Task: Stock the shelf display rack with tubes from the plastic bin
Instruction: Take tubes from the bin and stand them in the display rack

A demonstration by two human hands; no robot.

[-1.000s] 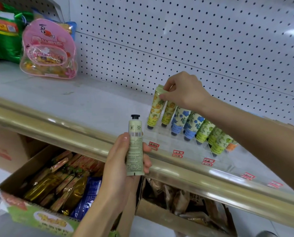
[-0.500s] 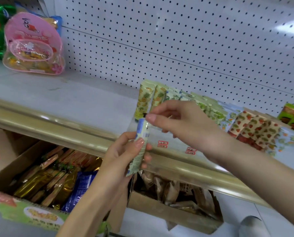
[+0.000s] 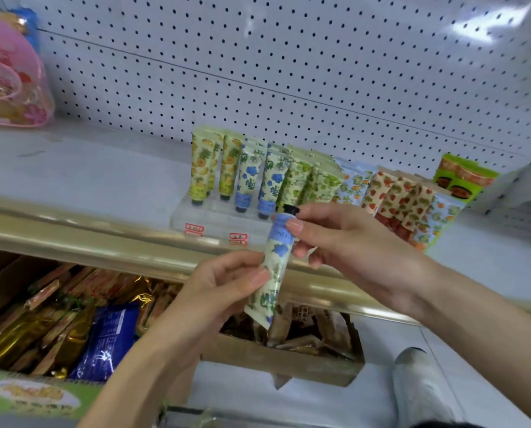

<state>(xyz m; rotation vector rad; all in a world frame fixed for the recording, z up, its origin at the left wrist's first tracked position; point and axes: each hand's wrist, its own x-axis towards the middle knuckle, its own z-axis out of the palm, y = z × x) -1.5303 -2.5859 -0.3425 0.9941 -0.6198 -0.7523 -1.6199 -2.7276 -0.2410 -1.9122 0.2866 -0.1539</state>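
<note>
Between our hands, both gripping it, the blue-flowered tube (image 3: pixel 276 267) stands nearly upright, cap up; the rack (image 3: pixel 214 216) lies just beyond, nearer our right hand (image 3: pixel 350 242) than our left hand (image 3: pixel 224 291).

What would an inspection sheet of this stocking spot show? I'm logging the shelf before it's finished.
Surface: grey shelf, gold front rail.
Job's things: blue-flower tube held cap-up in front of the rail; clear display rack with floral tubes standing cap-down.
Clutter: pink pouch; snack boxes below.
Grippers: left hand grips the tube's lower part; right hand pinches near the cap.
Cables: nothing seen.
Surroundings: white pegboard behind.
</note>
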